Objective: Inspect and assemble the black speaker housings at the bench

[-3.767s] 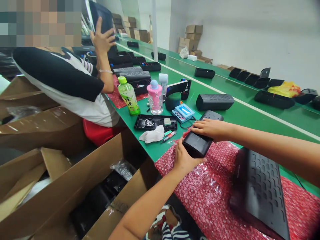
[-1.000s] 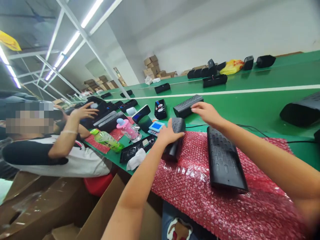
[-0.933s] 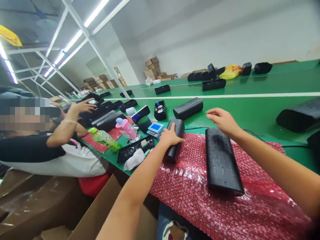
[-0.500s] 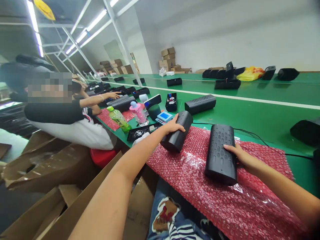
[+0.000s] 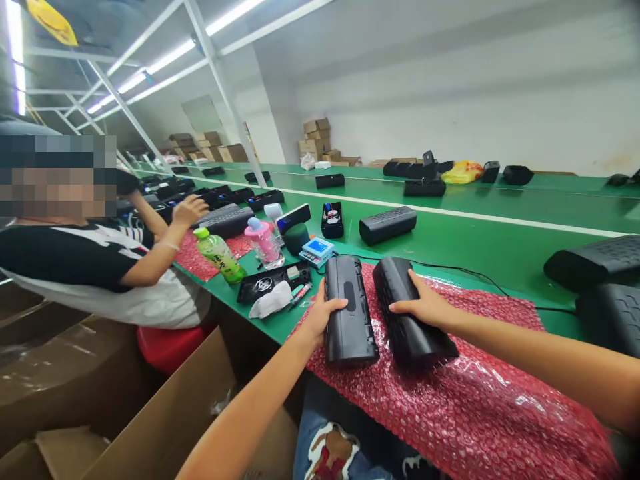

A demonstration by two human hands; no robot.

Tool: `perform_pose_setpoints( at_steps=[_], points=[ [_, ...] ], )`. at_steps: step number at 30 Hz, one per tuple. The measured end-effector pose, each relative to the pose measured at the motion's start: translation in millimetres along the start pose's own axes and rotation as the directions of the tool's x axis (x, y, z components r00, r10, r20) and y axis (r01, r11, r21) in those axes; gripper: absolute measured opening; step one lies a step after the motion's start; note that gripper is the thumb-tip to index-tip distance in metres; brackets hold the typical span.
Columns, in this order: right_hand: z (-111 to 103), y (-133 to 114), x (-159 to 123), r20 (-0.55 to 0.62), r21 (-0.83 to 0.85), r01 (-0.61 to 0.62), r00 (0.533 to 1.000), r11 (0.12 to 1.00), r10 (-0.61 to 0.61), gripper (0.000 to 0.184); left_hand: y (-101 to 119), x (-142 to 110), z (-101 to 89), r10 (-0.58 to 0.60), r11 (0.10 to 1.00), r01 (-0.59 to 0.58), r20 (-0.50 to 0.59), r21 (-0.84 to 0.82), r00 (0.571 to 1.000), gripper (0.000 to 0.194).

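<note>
My left hand (image 5: 323,313) grips a black speaker casing (image 5: 343,333) from its left side, thumb lying over the front. A dark oval panel and a notched long edge show on that casing. Close beside it, a second black speaker casing (image 5: 400,313) leans tilted in my right hand (image 5: 425,303), whose thumb and fingers wrap its right side. Both casings are over a sheet of red bubble wrap (image 5: 480,387) on the green table (image 5: 480,247). Parts of the fingers behind the casings are hidden.
Beyond the wrap lie a closed casing (image 5: 387,225) and an open one with wires (image 5: 332,220). To the left stand a blue device with a screen (image 5: 317,248), a pink-topped bottle (image 5: 264,243) and a green bottle (image 5: 220,255). A co-worker (image 5: 100,253) sits at left; cardboard boxes (image 5: 175,393) are below.
Both casings have come closer together. The left one has been turned, now showing its oval panel; the right one has moved left and rolled over. The co-worker's arm has drawn back.
</note>
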State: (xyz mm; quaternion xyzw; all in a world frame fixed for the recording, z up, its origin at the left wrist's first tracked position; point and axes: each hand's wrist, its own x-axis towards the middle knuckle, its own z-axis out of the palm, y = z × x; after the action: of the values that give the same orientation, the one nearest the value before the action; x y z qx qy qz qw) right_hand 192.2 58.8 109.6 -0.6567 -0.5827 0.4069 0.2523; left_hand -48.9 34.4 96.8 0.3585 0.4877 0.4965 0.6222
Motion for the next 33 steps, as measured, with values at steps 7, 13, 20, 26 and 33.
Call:
perform_pose_setpoints(
  at_steps=[7, 13, 20, 26, 33],
  points=[
    [27, -28, -4, 0.078, -0.114, -0.050, 0.995, 0.992, 0.059, 0.127, -13, -17, -8.0, -0.053, 0.996, 0.053, 0.008, -0.077, 0.999, 0.113],
    [23, -26, -3, 0.152, 0.073, -0.090, 0.985, 0.993, 0.078, 0.107, -9, -12, -26.0, 0.016, 0.987, -0.002, -0.084, 0.163, 0.996, 0.093],
    [24, -3, 1, 0.282, 0.357, -0.108, 0.959, 0.928, 0.003, 0.096, -4, -17, -25.6, -0.082, 0.996, 0.083, -0.036, 0.025, 0.996, 0.086],
    [42, -1, -4, 0.247, 0.506, -0.162, 0.968, 0.847, 0.038, 0.101, -6, -22, -16.8, -0.154, 0.986, 0.145, -0.108, -0.087, 0.982, 0.113],
    [44, 12, -4, 0.221, 0.491, -0.168, 0.973, 0.855, 0.064, 0.094, -1, -27, -12.6, -0.245, 0.969, 0.231, -0.190, -0.091, 0.951, 0.119]
  ],
)
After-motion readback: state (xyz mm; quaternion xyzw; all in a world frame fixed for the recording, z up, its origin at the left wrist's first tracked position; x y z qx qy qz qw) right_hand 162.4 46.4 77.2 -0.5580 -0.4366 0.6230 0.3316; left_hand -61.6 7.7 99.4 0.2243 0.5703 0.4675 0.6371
